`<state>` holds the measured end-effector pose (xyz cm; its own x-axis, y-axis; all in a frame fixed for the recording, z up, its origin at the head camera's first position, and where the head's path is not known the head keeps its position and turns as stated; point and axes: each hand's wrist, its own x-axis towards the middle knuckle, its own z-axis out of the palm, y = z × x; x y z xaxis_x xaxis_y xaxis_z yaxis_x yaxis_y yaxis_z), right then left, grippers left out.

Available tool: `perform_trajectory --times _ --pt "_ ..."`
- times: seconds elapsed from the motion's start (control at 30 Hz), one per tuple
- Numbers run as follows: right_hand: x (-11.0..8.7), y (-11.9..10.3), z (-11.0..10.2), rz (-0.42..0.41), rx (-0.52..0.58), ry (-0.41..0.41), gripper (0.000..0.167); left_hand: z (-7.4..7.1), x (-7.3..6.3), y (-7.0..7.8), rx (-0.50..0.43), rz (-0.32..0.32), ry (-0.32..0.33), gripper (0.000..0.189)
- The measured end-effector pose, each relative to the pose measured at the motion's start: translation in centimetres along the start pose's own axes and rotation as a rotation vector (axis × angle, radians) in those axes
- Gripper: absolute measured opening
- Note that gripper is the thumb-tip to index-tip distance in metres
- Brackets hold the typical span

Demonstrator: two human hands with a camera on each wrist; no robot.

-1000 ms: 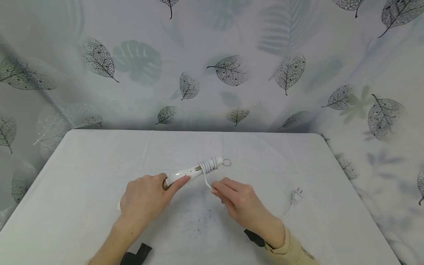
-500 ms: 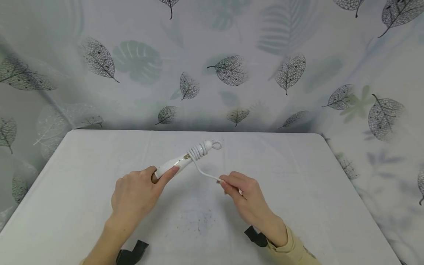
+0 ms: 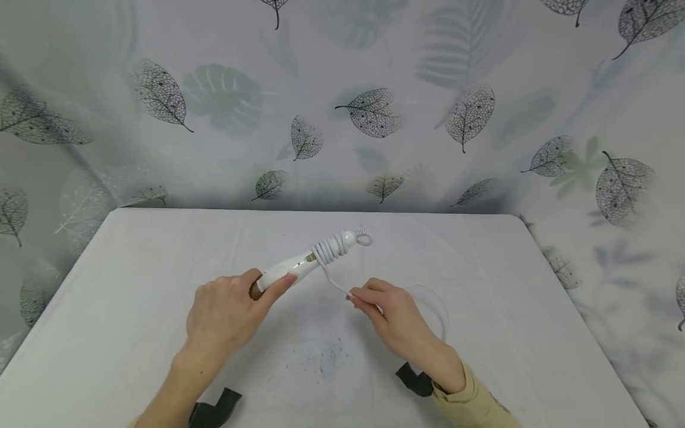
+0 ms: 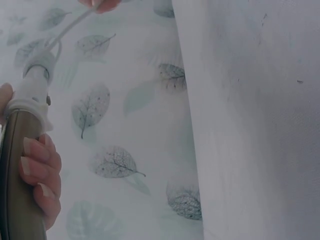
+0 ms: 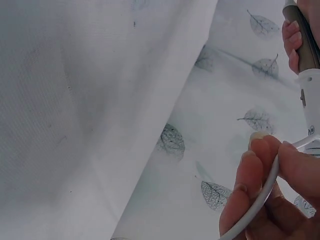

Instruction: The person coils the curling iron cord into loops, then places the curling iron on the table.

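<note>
My left hand (image 3: 222, 315) grips a curling iron (image 3: 289, 272) with a white handle and a brown barrel. In the left wrist view, fingers (image 4: 42, 160) curl round the brown barrel (image 4: 22, 150). The iron is held tilted above the table, handle end up and to the right. Several turns of white cord (image 3: 329, 249) wrap that handle near its end. My right hand (image 3: 401, 321) pinches the cord's free run between thumb and fingertips, just below and right of the coils. In the right wrist view the cord (image 5: 260, 200) passes across the fingers.
A white-covered table (image 3: 508, 285) spreads under both hands, with dark specks near its middle. A loop of cord (image 3: 445, 315) hangs behind the right hand. Black straps (image 3: 214, 410) sit at both wrists. A leaf-patterned curtain (image 3: 342, 119) stands behind the table.
The iron and left hand rose and shifted left, then came slightly back right. The right hand drew the cord outward, then moved slightly back. The plug, visible at right earlier, is out of sight.
</note>
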<state>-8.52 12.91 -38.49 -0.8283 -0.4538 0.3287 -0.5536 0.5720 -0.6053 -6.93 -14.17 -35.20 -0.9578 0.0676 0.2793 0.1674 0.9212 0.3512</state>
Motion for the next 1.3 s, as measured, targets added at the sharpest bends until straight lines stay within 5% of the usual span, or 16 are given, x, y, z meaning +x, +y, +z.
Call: perform_trajectory --times 0.3,0.53,0.77,0.9,1.07,1.2,1.3 --pt "0.0 0.9 0.2 -0.095 -0.001 0.035 0.023 0.2 -0.2 0.4 -0.037 0.030 0.004 0.056" --pt "0.1 1.0 -0.2 -0.071 0.016 -0.078 0.023 0.3 -0.3 0.7 -0.061 0.018 -0.027 0.056" --pt "0.0 1.4 -0.3 -0.097 -0.035 -0.125 0.031 0.9 -0.4 0.4 -0.084 0.197 0.071 0.048" --pt "0.0 1.5 -0.2 -0.113 -0.080 -0.097 0.045 1.1 -0.4 0.2 -0.105 0.249 0.098 0.050" --pt "-0.2 1.6 -0.1 -0.110 -0.139 -0.078 0.051 1.1 -0.5 0.1 -0.134 0.283 0.064 0.051" --pt "-0.3 1.5 0.0 -0.100 -0.202 -0.020 0.039 1.0 -0.6 0.0 -0.162 0.309 0.028 0.053" --pt "-0.1 1.4 0.0 -0.078 -0.133 0.034 0.027 1.0 -0.7 -0.1 -0.189 0.354 -0.003 0.055"
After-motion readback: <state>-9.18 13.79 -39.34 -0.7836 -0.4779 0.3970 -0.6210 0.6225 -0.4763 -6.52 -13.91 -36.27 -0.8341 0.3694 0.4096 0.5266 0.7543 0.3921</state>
